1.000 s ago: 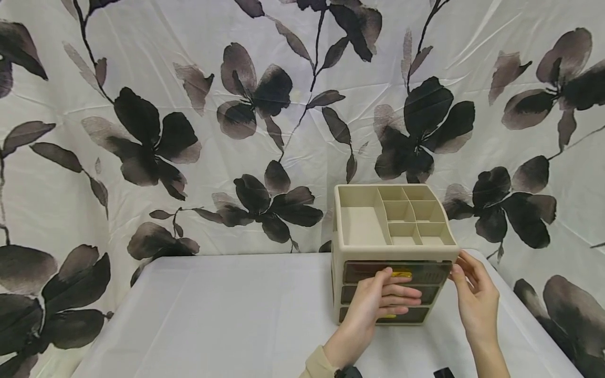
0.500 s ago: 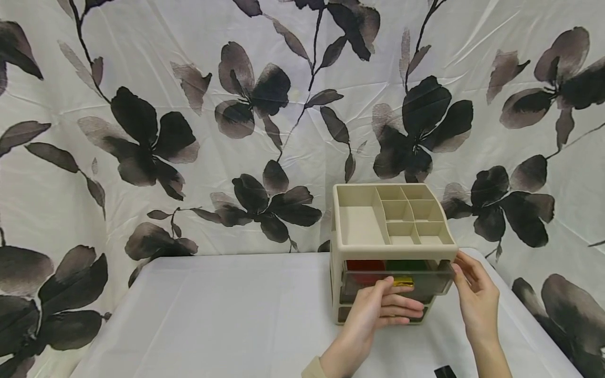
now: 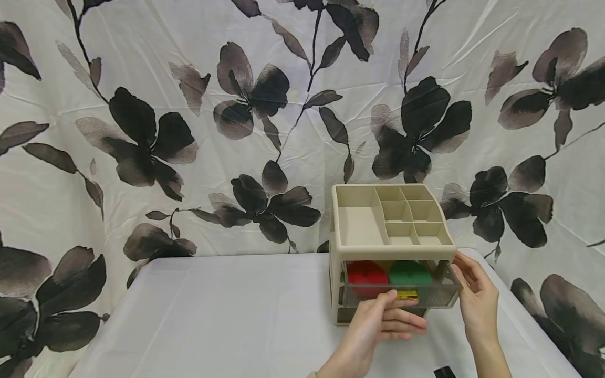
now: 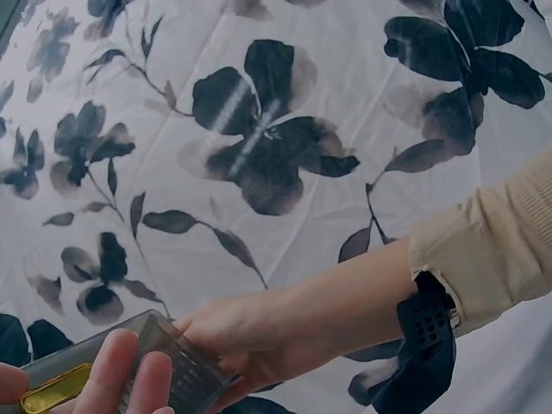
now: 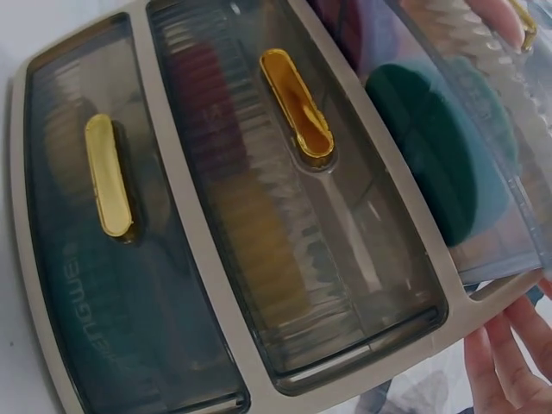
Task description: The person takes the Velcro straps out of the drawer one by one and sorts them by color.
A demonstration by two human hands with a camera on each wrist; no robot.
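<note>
A cream desktop drawer organizer (image 3: 392, 253) stands on the table, its dark see-through top drawer (image 3: 437, 296) pulled partway out. Inside that drawer lie a red round piece (image 3: 366, 273) and a green round piece (image 3: 410, 273). My left hand (image 3: 373, 325) holds the drawer's gold handle (image 3: 407, 295) between thumb and index finger, the other fingers stretched out below. Against the organizer's right side, near its front corner, rest the fingers of my right hand (image 3: 477, 286). The right wrist view shows fingertips (image 5: 509, 345) touching the side wall.
The closed middle drawer (image 5: 362, 259) contains dark red and yellow pieces; the bottom drawer (image 5: 164, 302) is closed too. Divided compartments (image 3: 402, 212) form the organizer's top. A small black object (image 3: 444, 371) lies at the front of the white table (image 3: 227, 310). Behind hangs floral cloth (image 3: 283, 131).
The top drawer has slid out toward me from closed, with my left hand moving along on its handle. The red and green pieces have come into view. My right hand has stayed at the side.
</note>
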